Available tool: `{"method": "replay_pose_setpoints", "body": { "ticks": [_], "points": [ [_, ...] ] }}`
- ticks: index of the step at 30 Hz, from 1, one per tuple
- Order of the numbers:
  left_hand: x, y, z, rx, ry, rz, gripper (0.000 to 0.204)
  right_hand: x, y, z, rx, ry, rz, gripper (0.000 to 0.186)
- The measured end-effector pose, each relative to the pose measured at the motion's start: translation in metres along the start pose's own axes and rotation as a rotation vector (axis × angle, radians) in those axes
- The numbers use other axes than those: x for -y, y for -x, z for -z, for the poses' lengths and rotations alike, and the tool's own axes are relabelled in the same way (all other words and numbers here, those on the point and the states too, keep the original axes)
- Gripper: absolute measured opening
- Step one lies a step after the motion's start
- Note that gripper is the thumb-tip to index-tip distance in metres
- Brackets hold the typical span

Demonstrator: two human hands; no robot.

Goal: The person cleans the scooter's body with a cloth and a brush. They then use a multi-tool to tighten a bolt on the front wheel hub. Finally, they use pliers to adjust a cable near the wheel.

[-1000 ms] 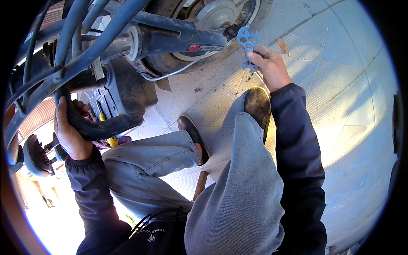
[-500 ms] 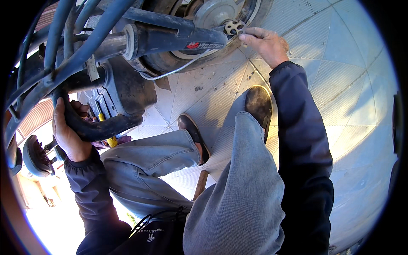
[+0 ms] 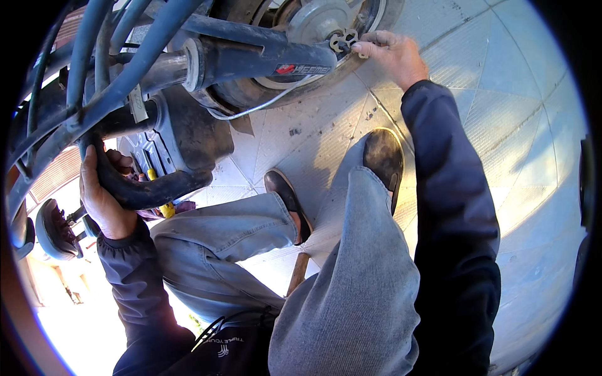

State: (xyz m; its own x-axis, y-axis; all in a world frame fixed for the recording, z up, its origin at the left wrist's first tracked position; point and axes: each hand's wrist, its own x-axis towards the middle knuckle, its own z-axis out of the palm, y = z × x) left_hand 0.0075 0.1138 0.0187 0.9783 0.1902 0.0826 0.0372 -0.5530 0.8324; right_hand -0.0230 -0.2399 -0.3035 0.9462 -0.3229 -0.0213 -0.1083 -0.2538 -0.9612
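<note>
My right hand (image 3: 396,59) pinches a flat metal multi-hole spanner (image 3: 351,39) between thumb and fingers. The spanner sits at the axle end beside the wheel hub (image 3: 318,22), next to the tip of a dark fork leg (image 3: 263,59). How it meets the nut is too small to make out. At the left, my left hand (image 3: 105,199) is wrapped round a thick black curved bar (image 3: 147,193) of the vehicle, with some fingertips showing behind it.
Blue-grey frame tubes (image 3: 94,106) cross the upper left. Below them, a yellow-handled tool (image 3: 167,209) lies by a dark tray of tools. A pale cable (image 3: 269,102) loops under the fork. Between my legs a wooden handle (image 3: 298,272) lies on the tiled floor (image 3: 326,135).
My right hand has shifted slightly to the right, and the spanner has changed its tilt at the axle. My left hand keeps its hold on the bar.
</note>
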Motion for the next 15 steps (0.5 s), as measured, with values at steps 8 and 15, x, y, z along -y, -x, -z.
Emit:
{"method": "replay_pose_setpoints", "body": {
  "ticks": [8,15],
  "points": [
    [0.0,0.001,-0.002,-0.004,0.013,0.005,0.036,0.006,0.004,-0.004,-0.081,0.027,-0.006,0.038],
    [-0.002,0.0,0.001,-0.011,-0.028,0.003,0.035,0.001,-0.005,-0.005,-0.096,0.008,0.023,0.039]
  ]
}}
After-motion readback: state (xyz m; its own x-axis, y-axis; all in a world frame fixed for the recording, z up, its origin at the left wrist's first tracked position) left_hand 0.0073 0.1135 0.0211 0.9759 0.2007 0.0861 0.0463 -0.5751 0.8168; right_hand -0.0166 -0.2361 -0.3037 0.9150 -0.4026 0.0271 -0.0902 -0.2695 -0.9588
